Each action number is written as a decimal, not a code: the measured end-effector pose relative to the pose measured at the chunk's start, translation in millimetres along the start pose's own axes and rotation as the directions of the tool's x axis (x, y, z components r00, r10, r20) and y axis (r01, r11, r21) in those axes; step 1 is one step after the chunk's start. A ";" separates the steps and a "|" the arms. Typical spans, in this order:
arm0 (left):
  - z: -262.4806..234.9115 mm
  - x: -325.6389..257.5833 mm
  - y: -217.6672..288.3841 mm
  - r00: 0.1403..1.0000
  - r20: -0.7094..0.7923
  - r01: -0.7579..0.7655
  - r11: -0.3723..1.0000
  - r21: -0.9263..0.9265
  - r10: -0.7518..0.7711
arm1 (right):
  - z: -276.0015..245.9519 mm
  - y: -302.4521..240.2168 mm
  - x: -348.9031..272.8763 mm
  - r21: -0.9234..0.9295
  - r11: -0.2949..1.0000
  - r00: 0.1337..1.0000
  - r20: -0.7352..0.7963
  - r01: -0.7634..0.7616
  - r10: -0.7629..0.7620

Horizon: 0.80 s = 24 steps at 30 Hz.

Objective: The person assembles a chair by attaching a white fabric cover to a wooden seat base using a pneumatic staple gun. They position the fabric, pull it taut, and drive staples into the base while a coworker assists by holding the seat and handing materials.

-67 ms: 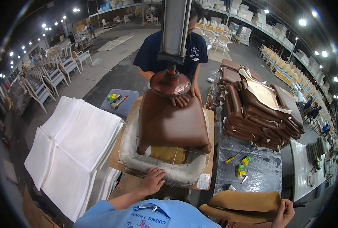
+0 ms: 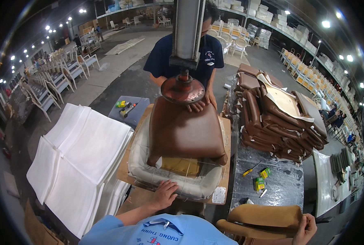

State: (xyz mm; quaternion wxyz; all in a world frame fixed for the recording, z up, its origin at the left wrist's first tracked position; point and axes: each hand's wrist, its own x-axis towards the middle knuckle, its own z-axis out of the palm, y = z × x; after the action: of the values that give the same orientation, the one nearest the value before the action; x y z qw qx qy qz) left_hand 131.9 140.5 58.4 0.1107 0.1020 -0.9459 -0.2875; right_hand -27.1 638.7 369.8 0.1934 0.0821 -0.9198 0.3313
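My left hand [image 2: 165, 195] lies with fingers spread on the front rim of a grey padded frame [image 2: 145, 176]. A brown leather-like chair cushion [image 2: 187, 136] sits tilted in that frame, with yellowish material showing under its near edge. Above its far end hangs a round reddish press plate [image 2: 183, 90]. Across from me, a co-worker's hand [image 2: 196, 107] rests on the cushion by the plate. At lower right, my right hand [image 2: 305, 229] is closed on the end of a folded tan padded piece [image 2: 267, 214]; part of its grip is hidden.
White foam sheets [image 2: 73, 153] are stacked at left. Brown cushions [image 2: 272, 126] pile up at right on a dark table [image 2: 286, 179], near a yellow screwdriver [image 2: 251, 169] and small green-yellow boxes [image 2: 259, 184]. A grey press column [image 2: 187, 30] stands between me and the co-worker.
The tan padded piece has shifted very slightly to the right. The co-worker's hand on the cushion has moved a little. My left hand stays in place.
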 end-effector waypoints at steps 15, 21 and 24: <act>7.4 8.5 10.8 0.999 0.018 0.034 0.999 -0.007 -0.034 | 11.5 13.8 29.2 -0.088 0.991 0.995 0.034 0.100 -0.097; 9.6 13.8 21.5 0.996 0.019 0.086 0.995 0.045 -0.087 | 16.2 22.1 28.7 -0.075 0.986 0.989 0.035 0.149 -0.147; 15.7 33.4 39.2 0.995 0.024 0.093 0.995 0.044 -0.095 | 17.6 26.1 28.3 -0.033 0.987 0.987 0.036 0.158 -0.157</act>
State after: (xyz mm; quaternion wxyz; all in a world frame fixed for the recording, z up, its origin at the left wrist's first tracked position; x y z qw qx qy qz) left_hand 90.7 172.1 72.9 0.0823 0.1449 -0.9474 -0.2732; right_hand -65.5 646.7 353.9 0.2053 0.1565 -0.9193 0.2970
